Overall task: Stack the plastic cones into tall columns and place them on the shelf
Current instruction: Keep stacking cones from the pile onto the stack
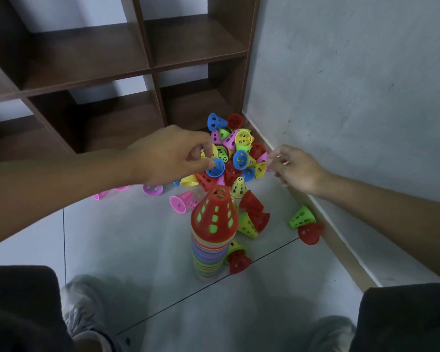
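stack [215, 240]: red top cone with square holes showing green, striped rims below | loose cones [239, 153] at 12 o'clock of stack: blue, red, yellow, pink, green | shelf [148, 69]: dark brown | floor [137, 237]: pale grey tiles, dark seams

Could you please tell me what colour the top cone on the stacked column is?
Red, with green showing through its holes; top cone, head view.

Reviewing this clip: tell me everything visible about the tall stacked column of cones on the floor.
The stacked column stands upright on the pale tiled floor, between the person's feet and the loose pile. It is made of many nested plastic cones, whose rims show as thin bands of several colours. A red perforated cone caps it, with green showing through its holes. Neither hand touches it. Loose cones lie close against its right side; actual contact cannot be told.
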### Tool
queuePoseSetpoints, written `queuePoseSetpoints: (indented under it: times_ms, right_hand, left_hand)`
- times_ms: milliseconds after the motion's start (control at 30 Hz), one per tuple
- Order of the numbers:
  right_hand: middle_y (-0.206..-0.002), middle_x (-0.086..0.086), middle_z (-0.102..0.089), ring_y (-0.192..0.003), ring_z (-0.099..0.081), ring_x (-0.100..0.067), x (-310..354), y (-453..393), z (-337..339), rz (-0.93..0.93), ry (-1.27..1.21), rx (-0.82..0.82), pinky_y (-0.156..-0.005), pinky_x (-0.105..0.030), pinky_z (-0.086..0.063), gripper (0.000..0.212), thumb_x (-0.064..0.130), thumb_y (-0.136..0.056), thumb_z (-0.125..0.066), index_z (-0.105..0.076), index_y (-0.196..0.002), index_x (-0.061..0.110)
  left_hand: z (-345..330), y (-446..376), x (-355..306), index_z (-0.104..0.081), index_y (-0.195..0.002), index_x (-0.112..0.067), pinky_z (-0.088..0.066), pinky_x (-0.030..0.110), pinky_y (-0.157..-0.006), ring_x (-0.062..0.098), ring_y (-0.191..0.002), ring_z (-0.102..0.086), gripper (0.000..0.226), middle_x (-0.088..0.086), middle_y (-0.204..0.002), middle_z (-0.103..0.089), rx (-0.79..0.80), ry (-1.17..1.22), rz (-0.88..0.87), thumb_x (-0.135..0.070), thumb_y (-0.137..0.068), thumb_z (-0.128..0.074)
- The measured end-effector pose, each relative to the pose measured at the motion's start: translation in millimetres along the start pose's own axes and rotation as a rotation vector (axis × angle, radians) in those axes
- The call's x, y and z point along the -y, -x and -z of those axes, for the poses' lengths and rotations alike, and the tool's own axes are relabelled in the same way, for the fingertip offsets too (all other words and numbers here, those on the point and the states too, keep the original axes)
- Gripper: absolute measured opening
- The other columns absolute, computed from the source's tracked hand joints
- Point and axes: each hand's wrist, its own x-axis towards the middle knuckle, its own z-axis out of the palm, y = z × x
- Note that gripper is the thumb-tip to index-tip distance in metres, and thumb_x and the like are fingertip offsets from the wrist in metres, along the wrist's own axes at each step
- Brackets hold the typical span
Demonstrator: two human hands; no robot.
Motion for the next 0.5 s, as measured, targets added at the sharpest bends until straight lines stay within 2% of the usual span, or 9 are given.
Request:
queuePoseSetpoints:
  times_ms: [67,133,200,300,400,500]
  right_hand:
    - [-0.105,0.0,-0.066,-0.082,-0.064,-0.015,-6.5,-19.7,-0.5,0.019,0.053,0.018,-0.078,-0.039,-0.058,0.014,0.033,-0.1,-0.06,-0.062,-0.109,0.024]
    - [-0.103,0.002,-0.064,-0.079,-0.06,-0.009,-13.9,-39.8,-3.4,0.035,0.076,0.047,-0.069,-0.027,-0.05,0.017,0.035,-0.099,-0.061,-0.061,-0.112,0.024]
    - [-0.103,0.003,-0.063,-0.086,-0.061,-0.012,-23.7,-59.9,-8.0,0.045,0.13,0.087,-0.066,-0.023,-0.045,0.025,0.036,-0.099,-0.062,-0.059,-0.119,0.022]
    - [-0.112,-0.003,-0.062,-0.099,-0.061,-0.02,-42.5,-89.6,-18.1,0.073,0.203,0.126,-0.077,-0.027,-0.045,0.035,0.035,-0.097,-0.065,-0.055,-0.128,0.022]
    - [-0.123,-0.007,-0.058,-0.113,-0.057,-0.025,-62.8,-114.8,-31.2,0.084,0.261,0.174,-0.092,-0.032,-0.046,0.057,0.035,-0.089,-0.073,-0.048,-0.139,0.026]
    - [-0.132,-0.003,-0.057,-0.127,-0.051,-0.027,-83.8,-135.5,-49.5,0.109,0.327,0.154,-0.106,-0.046,-0.044,0.082,0.06,-0.073,-0.076,-0.039,-0.144,0.041]
  left_hand:
    - [-7.7,-14.6,6.6,-0.063,-0.106,-0.031,-0.059,0.037,-0.07,0.002,-0.072,-0.066,0.022,-0.013,-0.082,-0.071,-0.015,0.018,0.028,-0.049,-0.095,-0.059]
    - [-15.0,-29.9,13.2,-0.064,-0.106,-0.028,-0.058,0.034,-0.068,0.003,-0.071,-0.066,0.02,-0.012,-0.081,-0.071,-0.028,0.028,0.053,-0.045,-0.096,-0.061]
    - [-23.3,-45.8,21.2,-0.064,-0.107,-0.027,-0.057,0.032,-0.068,0.004,-0.073,-0.066,0.019,-0.012,-0.083,-0.07,-0.017,0.024,0.074,-0.044,-0.097,-0.061]
    - [-39.0,-71.1,41.2,-0.063,-0.109,-0.027,-0.057,0.033,-0.073,0.004,-0.08,-0.065,0.021,-0.014,-0.09,-0.068,0.029,0.005,0.111,-0.045,-0.097,-0.06]
    - [-63.0,-97.4,70.0,-0.061,-0.113,-0.026,-0.056,0.035,-0.078,0.007,-0.087,-0.063,0.025,-0.015,-0.096,-0.065,0.094,-0.023,0.159,-0.044,-0.096,-0.062]
    - [-97.8,-119.7,102.2,-0.062,-0.119,-0.022,-0.051,0.034,-0.084,0.015,-0.099,-0.058,0.032,-0.003,-0.111,-0.061,0.113,-0.043,0.204,-0.039,-0.093,-0.068]
